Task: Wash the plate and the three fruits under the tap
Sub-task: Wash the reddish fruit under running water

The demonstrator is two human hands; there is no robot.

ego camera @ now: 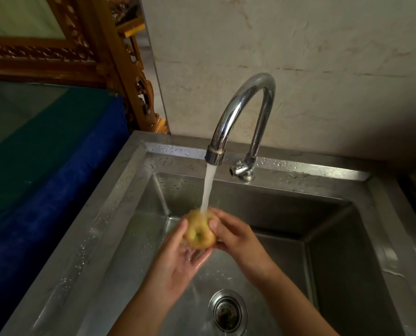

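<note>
A yellow-green apple (199, 232) is held over the steel sink (119, 180), right under the stream of water from the curved chrome tap (244, 105). My left hand (178, 260) cups it from below and the left. My right hand (236, 238) grips it from the right, thumb on its top. The apple looks blurred. The plate and the other two fruits are not in view.
The drain strainer (227, 311) lies at the basin's bottom front. The tap's small lever (238, 169) is at its base by the back rim. A blue and green covered surface (44, 146) lies left of the sink. A carved wooden frame (119, 69) stands behind it.
</note>
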